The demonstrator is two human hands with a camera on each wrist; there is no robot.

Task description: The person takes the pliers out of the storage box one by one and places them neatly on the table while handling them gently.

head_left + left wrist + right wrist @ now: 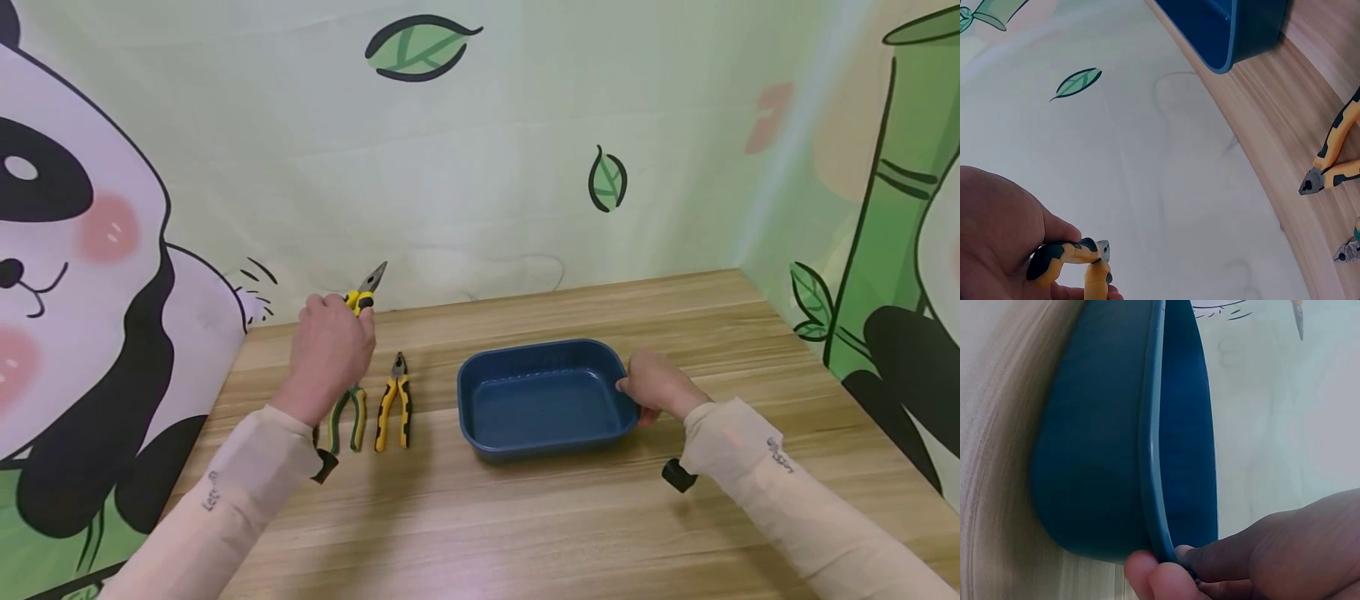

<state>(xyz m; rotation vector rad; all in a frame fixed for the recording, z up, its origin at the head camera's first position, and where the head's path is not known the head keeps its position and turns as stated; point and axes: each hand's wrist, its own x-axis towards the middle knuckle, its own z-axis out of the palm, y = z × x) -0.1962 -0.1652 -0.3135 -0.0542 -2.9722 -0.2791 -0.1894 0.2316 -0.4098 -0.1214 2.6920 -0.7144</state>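
Note:
My left hand [330,346] grips yellow-and-black needle-nose pliers [367,288], held up over the table's back left, their pointed nose tilted up and away. In the left wrist view the handles of these pliers [1063,257] lie between thumb and fingers. My right hand [660,383] pinches the right rim of a blue rectangular basin [547,412], thumb inside the wall and fingers outside, as the right wrist view shows. Nothing lies in the basin. Yellow-and-black pliers [394,408] lie left of it. Beside them are green-and-yellow pliers [358,421], partly hidden under my left wrist.
The wooden table [480,533] ends at the back against a pale printed cloth [480,192] with leaves and pandas. Another dark handle shows at the left forearm's edge. A black wrist camera [678,475] hangs beneath the right sleeve.

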